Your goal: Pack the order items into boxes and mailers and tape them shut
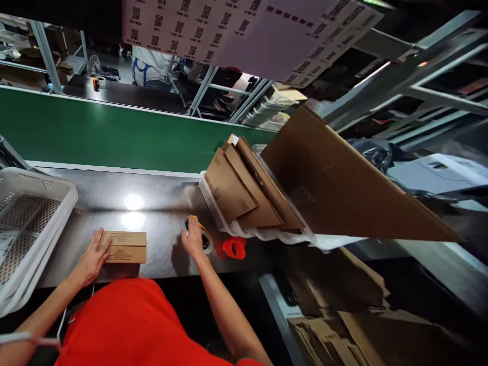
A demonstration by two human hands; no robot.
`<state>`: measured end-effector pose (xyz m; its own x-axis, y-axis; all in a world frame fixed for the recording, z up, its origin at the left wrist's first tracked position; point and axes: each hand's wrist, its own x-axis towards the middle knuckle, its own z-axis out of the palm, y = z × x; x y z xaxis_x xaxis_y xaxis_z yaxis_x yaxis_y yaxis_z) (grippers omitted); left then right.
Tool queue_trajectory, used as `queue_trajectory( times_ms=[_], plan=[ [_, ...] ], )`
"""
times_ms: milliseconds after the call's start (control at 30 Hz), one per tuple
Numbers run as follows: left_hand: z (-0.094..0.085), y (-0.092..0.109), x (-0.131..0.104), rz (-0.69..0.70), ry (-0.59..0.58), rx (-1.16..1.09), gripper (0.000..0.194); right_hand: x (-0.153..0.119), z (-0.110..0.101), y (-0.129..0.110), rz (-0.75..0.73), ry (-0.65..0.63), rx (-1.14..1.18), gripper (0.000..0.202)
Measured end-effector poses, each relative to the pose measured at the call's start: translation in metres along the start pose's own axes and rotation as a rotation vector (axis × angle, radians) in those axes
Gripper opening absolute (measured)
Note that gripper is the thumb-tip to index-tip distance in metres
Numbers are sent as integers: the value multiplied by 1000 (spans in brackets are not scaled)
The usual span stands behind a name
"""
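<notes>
A small closed cardboard box (127, 246) with printed text lies on the metal worktop. My left hand (93, 256) rests at its left end, fingers stretched and spread over the top and edge. To the right, my right hand (193, 239) is closed over a tape dispenser (207, 241) with black and yellow parts and a pale roll. The hand covers much of the dispenser. Just right of it lies a bright red ring-shaped object (234, 247), possibly a tape roll.
Stacked white plastic baskets (63, 216) stand at the left. A white basket (213, 206) at the right holds flat cardboard pieces (231, 185), beside a large cardboard sheet (328, 178). A green conveyor belt (114, 137) runs behind the worktop (163, 198). A sheet of printed codes (244, 35) hangs above.
</notes>
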<state>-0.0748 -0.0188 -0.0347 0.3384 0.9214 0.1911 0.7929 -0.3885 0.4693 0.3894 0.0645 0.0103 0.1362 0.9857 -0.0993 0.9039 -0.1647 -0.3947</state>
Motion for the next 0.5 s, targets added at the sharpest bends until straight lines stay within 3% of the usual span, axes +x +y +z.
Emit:
queue_trajectory(
  times_ms=[67,200,333,500],
  plan=[
    [2,3,9,23,-33,-22,55,22,-25,33,206,-48,-60,79],
    [2,19,36,73,-125,-124,57,40,-53,60,188,-231,-101,53],
    [10,30,54,45,-109,-223,55,16,-46,60,81,-293,-143,35],
    [21,40,52,66,-16,-237,52,-15,-37,62,72,-242,-143,16]
  ],
)
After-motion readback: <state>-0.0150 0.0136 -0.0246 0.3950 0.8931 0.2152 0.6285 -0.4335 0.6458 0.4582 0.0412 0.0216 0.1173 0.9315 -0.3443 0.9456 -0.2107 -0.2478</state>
